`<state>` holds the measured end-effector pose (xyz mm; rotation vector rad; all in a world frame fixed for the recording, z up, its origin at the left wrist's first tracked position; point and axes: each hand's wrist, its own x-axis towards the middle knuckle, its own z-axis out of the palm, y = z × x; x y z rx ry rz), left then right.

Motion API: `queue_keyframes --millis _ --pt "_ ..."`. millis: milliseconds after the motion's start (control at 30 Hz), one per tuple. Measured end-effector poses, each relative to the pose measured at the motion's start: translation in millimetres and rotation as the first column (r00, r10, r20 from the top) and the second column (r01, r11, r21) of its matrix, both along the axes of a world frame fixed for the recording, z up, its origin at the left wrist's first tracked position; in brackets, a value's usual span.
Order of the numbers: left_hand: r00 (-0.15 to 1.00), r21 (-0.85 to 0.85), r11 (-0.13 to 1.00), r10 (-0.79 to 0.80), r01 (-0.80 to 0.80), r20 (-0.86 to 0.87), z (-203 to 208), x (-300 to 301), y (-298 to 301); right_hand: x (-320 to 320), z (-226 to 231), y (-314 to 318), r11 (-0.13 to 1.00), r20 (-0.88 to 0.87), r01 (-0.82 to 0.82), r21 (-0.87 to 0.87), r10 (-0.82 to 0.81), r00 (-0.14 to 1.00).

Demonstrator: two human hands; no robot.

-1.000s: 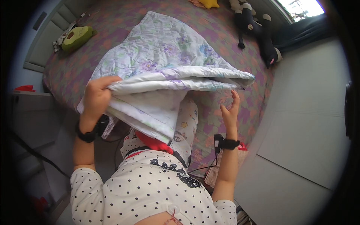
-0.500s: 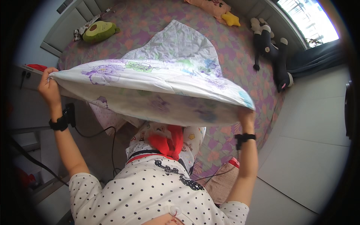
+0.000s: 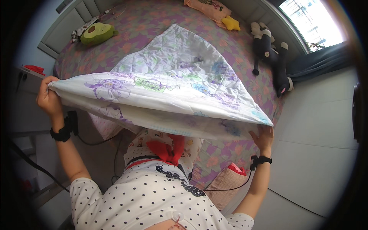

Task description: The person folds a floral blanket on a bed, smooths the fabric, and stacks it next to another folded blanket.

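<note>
A thin white quilt [image 3: 180, 57] with purple, green and blue flowers stretches between my two hands. Its far part lies over the bed and comes to a point, while the near edge is raised and sags in a fold in front of my legs. At the left corner, my left hand [image 3: 49, 97] is closed tightly round the bunched cloth. My right hand [image 3: 264, 137] holds the opposite corner lower down, its thumb to the inside and its fingertips partly hidden at the edge. Black bands circle both wrists.
The bed [image 3: 153, 17] wears a purple-and-orange floral sheet. On it lie an avocado plush [image 3: 97, 33], a yellow star cushion [image 3: 230, 23], a pink pillow [image 3: 211, 9] and a long dark plush toy [image 3: 278, 63]. A pink textured cloth [image 3: 226, 188] is beside my right side. Black cables hang near both forearms.
My right hand has moved right and toward me, drawing its corner along. The raised edge sits lower, and more of the quilt's far part shows. My left hand has barely moved.
</note>
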<state>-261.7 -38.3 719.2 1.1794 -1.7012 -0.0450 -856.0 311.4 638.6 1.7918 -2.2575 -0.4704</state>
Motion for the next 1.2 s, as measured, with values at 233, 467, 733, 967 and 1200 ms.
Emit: queue_keyframes --millis 233,467,733,967,1200 --pt "0.955 0.027 0.981 -0.193 0.192 0.224 25.8 -44.2 26.7 -74.1 38.8 1.9 0.927 -0.687 0.345 0.148 -0.155 0.71" --pt "-0.024 0.351 -0.265 -0.827 0.898 -0.562 38.3 -173.2 114.7 -81.5 130.3 -36.8 0.329 0.962 0.938 -0.112 -0.202 0.186" --pt "-0.204 0.434 -0.633 -0.685 0.641 -0.699 -73.3 -317.4 221.0 117.7 -15.0 50.5 0.452 0.838 0.706 0.545 -0.312 -0.447" --pt "-0.249 0.342 -0.854 -0.456 0.391 -0.854 -118.2 -312.6 253.2 250.1 -15.8 106.1 0.382 0.734 0.847 0.37 0.439 -0.519" --pt "-0.29 0.132 -0.988 -0.151 0.084 -0.945 -104.6 -297.2 235.7 307.8 0.9 64.8 0.147 0.99 0.982 0.118 0.064 -0.129"
